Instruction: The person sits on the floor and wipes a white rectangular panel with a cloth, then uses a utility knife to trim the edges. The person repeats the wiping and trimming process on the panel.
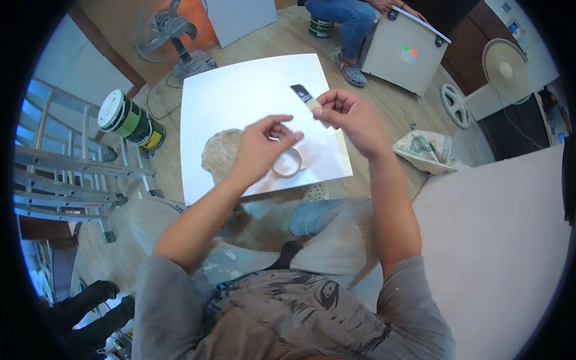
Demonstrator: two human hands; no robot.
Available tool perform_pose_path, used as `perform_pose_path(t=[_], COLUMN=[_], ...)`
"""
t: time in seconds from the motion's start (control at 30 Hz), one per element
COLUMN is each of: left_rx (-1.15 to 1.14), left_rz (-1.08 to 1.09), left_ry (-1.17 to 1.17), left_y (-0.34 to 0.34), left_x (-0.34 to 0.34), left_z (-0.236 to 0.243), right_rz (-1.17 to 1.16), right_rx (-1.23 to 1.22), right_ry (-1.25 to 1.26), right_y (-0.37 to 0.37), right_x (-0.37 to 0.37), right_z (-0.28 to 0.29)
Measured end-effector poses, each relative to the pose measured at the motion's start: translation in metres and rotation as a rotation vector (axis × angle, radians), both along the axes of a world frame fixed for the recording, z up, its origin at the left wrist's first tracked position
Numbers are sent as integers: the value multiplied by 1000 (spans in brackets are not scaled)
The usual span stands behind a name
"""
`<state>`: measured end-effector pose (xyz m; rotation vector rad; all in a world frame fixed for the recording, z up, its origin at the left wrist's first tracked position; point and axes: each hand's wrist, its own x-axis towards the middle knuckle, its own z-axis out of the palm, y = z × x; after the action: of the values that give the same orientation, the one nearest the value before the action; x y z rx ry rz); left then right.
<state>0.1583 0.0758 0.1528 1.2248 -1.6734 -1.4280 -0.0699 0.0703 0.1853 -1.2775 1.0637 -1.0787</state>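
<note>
My right hand (351, 120) pinches a short flat strip (304, 96), black at its far end and cream nearer my fingers; its exact kind cannot be made out. It is held up above a large white panel (240, 84), which lies in front of my knees. My left hand (264, 141) hovers over the panel with its fingers bent and thumb apart, holding nothing I can see. Just right of it, near the panel's front edge, lies a roll of tape (298, 161). A crumpled beige cloth or bag (219, 150) sits partly behind my left wrist.
An aluminium ladder (84, 168) and a paint bucket (133, 123) stand left. Fans are at the back left (177, 36) and right (505, 71). Another person (354, 30) sits by a grey cabinet (399, 54). A plastic bag (426, 147) and a pale panel (492, 240) lie right.
</note>
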Motion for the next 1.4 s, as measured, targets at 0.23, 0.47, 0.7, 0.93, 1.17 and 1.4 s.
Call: perform_pose_path(t=[0.23,0.47,0.7,0.93,1.17,1.4], left_rx=[273,466,526,542,515,516], left_rz=[130,210,210,214,110,3], left_ry=[466,509,540,552,424,357], left_y=[-26,-29,-30,-25,-27,-27], left_x=[48,72,84,77,77,80], left_z=[8,-30,-34,-32,-29,-21], right_rz=[35,130,159,101,97,74], right_rx=[126,300,349,313,342,312], right_ry=[-185,-190,-170,-198,-189,-177], right_y=[-2,-6,-12,-10,-8,-6], right_x=[75,98,109,112,93,84], right_z=[-37,-57,-62,-67,-54,-55])
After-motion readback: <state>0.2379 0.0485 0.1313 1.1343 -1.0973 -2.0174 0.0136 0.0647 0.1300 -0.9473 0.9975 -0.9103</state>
